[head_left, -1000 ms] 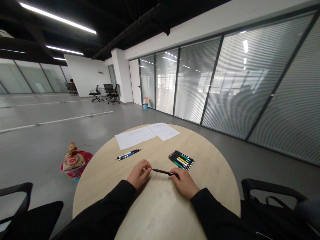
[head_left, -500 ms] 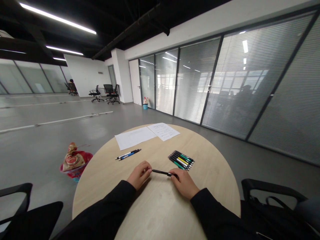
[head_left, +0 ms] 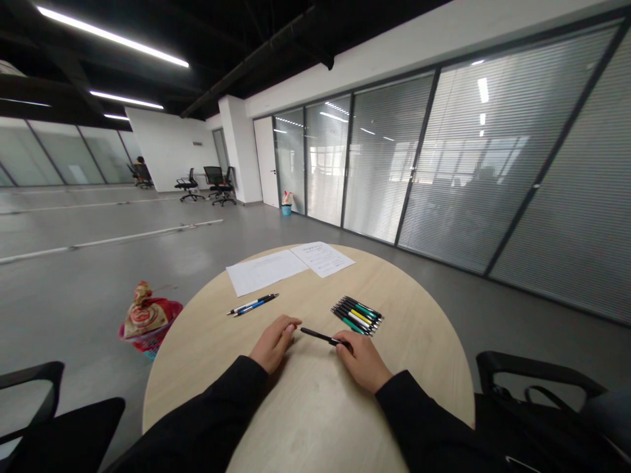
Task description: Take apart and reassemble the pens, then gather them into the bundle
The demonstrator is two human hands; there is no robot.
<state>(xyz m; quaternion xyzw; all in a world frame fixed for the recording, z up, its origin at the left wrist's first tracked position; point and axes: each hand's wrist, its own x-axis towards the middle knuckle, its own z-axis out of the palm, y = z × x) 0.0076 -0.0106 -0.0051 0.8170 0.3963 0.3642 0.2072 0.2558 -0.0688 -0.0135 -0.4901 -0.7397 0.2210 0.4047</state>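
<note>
A black pen is held in my right hand, its thumb and fingers closed around the right end. The pen points left and slopes slightly upward toward its free end. My left hand sits just beyond that free end, with a small gap between them. Its thumb and forefinger are drawn together, and anything pinched there is too small to make out. Beyond my right hand lies a row of several pens with black, green, yellow and white barrels. Two pens, one with a blue barrel, rest past my left hand.
Printed paper sheets lie at the far side of the round wooden table. A pink basket with a red and tan bag stands on the floor at left. Black chairs flank the table on both sides.
My left fingers have come off the pen's left end, leaving a small gap. That end has tipped slightly upward. My right hand has kept its grip on the pen.
</note>
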